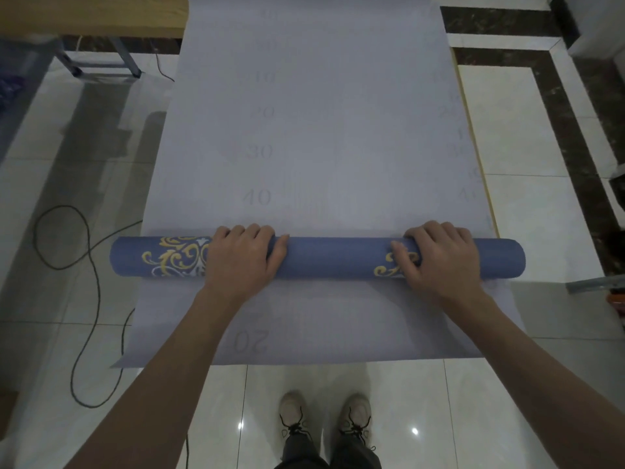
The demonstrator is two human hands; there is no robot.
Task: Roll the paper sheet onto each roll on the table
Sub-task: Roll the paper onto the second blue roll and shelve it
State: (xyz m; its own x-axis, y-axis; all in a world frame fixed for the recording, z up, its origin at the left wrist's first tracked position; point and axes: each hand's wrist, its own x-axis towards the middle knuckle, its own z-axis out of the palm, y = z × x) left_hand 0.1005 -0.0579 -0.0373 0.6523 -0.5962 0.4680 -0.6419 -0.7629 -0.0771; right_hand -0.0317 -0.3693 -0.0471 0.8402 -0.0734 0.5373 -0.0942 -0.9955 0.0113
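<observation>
Your left hand and your right hand both sit on top of the blue roll. The fingers bend over its far side and the thumbs press its near side, so each hand holds it. The roll lies across the long pale paper sheet, which runs far out behind the roll and a short way in front of it.

Matt textured blue roll on matt pale paper sheet; glossy floor tiles.
</observation>
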